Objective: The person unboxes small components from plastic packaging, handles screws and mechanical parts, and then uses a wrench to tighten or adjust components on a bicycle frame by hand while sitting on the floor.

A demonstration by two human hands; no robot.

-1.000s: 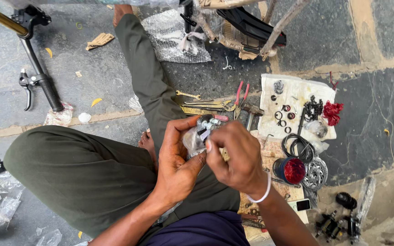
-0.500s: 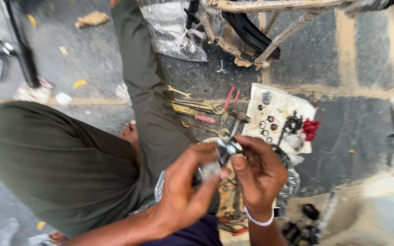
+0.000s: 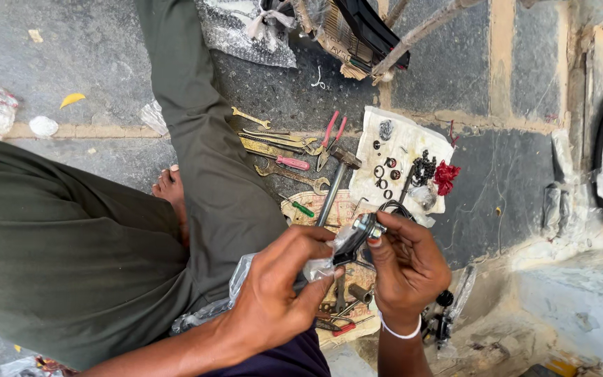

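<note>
Both hands met above the person's lap, over a cluttered stone floor. The left hand [image 3: 273,293] was curled around a crumpled clear plastic wrapper [image 3: 319,267], its thumb and fingers pressed onto the film. The right hand [image 3: 407,269] pinched a small dark metal part with a silvery round end [image 3: 361,234] between thumb and fingertips, the part half out of the wrapper. Just beyond lay a white cloth [image 3: 403,150] strewn with black rings and a red rag, and beside it a steel-headed hammer [image 3: 336,183], red-handled pliers [image 3: 332,136] and several brass-coloured spanners [image 3: 273,143].
</note>
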